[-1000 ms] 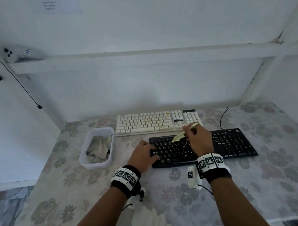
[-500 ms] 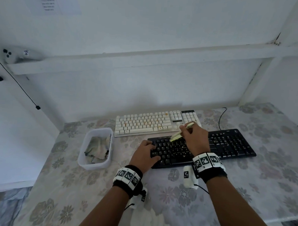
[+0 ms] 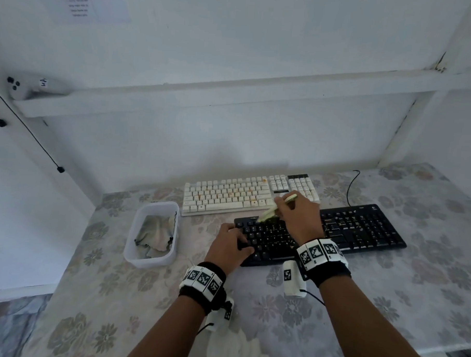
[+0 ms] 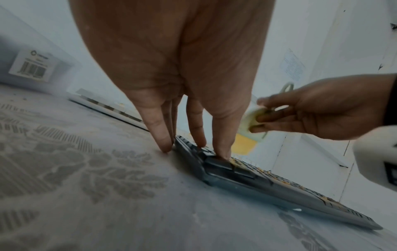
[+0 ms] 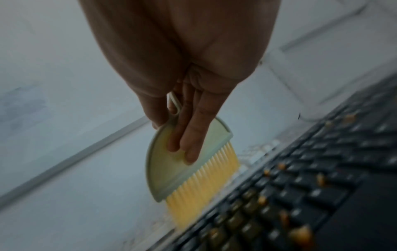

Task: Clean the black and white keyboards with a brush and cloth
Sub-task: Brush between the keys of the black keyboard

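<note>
The black keyboard [image 3: 361,232] lies in front of the white keyboard [image 3: 228,194] on the flowered table. My left hand [image 3: 237,237] rests on the black keyboard's left end, and straight fingers [image 4: 221,149] press on its keys and edge. My right hand [image 3: 289,207] grips a pale green brush [image 5: 171,169] with yellow bristles. The bristles sweep the far left rows of the black keyboard [image 5: 322,186]. Orange crumbs [image 5: 300,236] sit among its keys. A crumpled cloth [image 3: 153,231] lies in a container to the left.
The clear plastic container [image 3: 149,261] stands left of both keyboards. A black cable [image 3: 350,186] runs from the back right of the keyboards. A white wall with a ledge rises close behind. The table's near edge is just below my forearms.
My right hand with the brush has shifted a little left along the black keyboard's far rows. My left hand has stayed on the keyboard's left end.
</note>
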